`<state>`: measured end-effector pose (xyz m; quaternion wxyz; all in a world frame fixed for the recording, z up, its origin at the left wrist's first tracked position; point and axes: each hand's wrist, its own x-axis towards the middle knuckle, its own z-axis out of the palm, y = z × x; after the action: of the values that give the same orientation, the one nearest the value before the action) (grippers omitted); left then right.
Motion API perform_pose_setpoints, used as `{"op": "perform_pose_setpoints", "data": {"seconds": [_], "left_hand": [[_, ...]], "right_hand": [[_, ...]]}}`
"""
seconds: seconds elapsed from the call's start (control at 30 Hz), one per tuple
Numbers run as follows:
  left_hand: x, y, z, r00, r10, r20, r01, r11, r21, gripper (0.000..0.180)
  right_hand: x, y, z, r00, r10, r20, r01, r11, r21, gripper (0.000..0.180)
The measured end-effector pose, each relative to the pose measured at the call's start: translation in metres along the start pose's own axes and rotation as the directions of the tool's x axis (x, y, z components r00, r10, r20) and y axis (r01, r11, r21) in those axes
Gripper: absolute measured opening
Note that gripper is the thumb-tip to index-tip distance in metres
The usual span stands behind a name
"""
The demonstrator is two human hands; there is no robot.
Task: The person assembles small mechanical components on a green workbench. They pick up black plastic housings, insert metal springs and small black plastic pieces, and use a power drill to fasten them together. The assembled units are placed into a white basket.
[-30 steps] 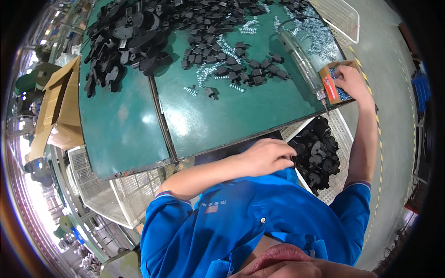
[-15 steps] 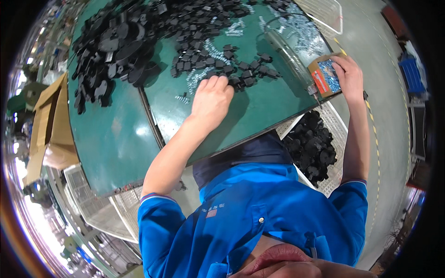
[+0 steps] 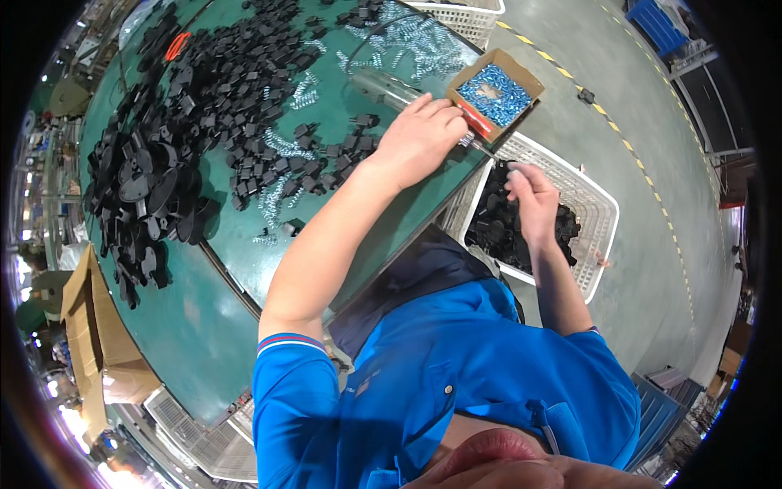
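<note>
My left hand (image 3: 423,140) is closed over the middle of a power screwdriver (image 3: 387,88) lying near the table's right edge. The tool's bit end shows past my fingers, beside an open cardboard box (image 3: 529,80) of small bluish screws (image 3: 494,91). My right hand (image 3: 533,202) hangs over a white plastic basket (image 3: 599,213) of black plastic parts (image 3: 493,213). Its thumb and fingers are pinched together, and what they hold, if anything, is too small to make out.
Small black blocks (image 3: 244,98) and metal springs (image 3: 415,45) cover much of the green table (image 3: 175,326). Larger round black parts (image 3: 151,183) are piled at left. A second white basket (image 3: 468,16) stands beyond the far right edge. An empty-looking carton (image 3: 98,326) sits left.
My left hand has left the black blocks and moved right onto the screwdriver. My right hand has gone from the screw box to above the basket. The view has swung to the right.
</note>
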<state>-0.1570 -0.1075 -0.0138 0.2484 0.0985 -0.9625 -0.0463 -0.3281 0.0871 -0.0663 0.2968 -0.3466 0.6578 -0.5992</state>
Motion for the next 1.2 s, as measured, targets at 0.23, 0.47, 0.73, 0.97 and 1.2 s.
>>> {"op": "perform_pose_setpoints", "data": {"seconds": [0.23,0.47,0.73,0.97,1.2], "left_hand": [[-0.003,0.001,0.004,1.0,0.0,-0.021,-0.002,0.997,-0.071,0.011],[-0.002,0.002,0.005,0.999,-0.021,-0.041,0.017,0.997,-0.081,0.01],[-0.004,0.006,0.005,0.997,-0.038,-0.071,0.032,0.997,-0.072,0.012],[-0.071,0.047,-0.073,0.869,-0.481,-0.114,0.406,0.826,-0.39,0.024],[-0.17,0.082,-0.075,0.355,-0.898,0.261,0.234,-0.184,-0.954,0.017]], "right_hand": [[0.0,0.021,0.022,0.999,0.019,-0.043,-0.01,0.977,0.214,0.021],[0.006,0.02,0.034,0.997,0.033,-0.066,-0.014,0.965,0.261,0.021],[0.022,0.005,0.03,0.739,-0.671,0.055,0.565,0.574,-0.593,0.017],[0.025,-0.004,0.017,0.639,-0.753,0.154,0.642,0.413,-0.646,0.044],[0.057,-0.066,0.149,0.523,-0.591,0.614,0.851,0.395,-0.345,0.026]]}}
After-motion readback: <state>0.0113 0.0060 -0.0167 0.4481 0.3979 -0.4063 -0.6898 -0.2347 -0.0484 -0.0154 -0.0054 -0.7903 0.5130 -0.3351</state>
